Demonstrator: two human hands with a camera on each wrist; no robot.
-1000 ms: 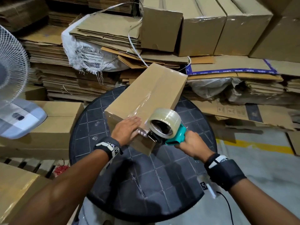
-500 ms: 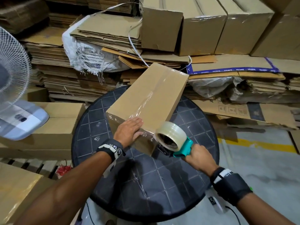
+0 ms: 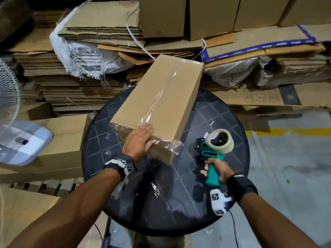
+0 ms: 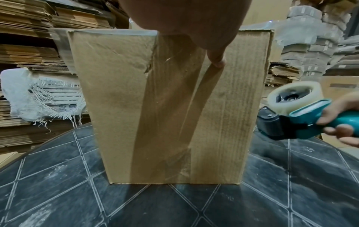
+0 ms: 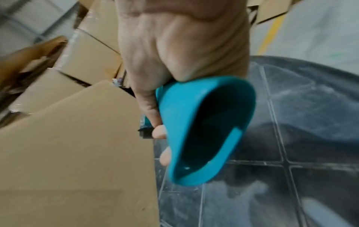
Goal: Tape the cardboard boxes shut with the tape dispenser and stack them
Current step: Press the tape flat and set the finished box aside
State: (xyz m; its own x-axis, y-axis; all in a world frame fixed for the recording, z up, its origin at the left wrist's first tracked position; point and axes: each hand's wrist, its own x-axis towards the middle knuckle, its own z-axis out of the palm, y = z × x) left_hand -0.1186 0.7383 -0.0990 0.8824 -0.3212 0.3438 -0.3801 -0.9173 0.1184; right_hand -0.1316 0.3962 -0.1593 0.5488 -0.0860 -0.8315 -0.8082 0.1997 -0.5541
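Note:
A long cardboard box (image 3: 161,97) lies on the round black table (image 3: 223,203), with clear tape along its top seam and down its near end (image 4: 167,107). My left hand (image 3: 141,140) lies flat on the box's near top edge, and its thumb (image 4: 217,59) presses the tape on the end face. To the right of the box and apart from it, my right hand (image 3: 218,169) grips the handle of the teal tape dispenser (image 3: 213,158). Its clear tape roll (image 3: 221,140) points away from me. The right wrist view shows the handle's butt (image 5: 204,130) beside the box (image 5: 77,153).
Another cardboard box (image 3: 62,140) stands left of the table beside a white fan (image 3: 9,97). Stacks of flattened cardboard (image 3: 53,86), a white woven sack (image 3: 86,56) and taped boxes (image 3: 211,15) fill the back. Concrete floor with a yellow line (image 3: 286,131) lies to the right.
The dispenser has come off the box's near end and moved right and toward me. My left hand slid right along the near top edge onto the tape.

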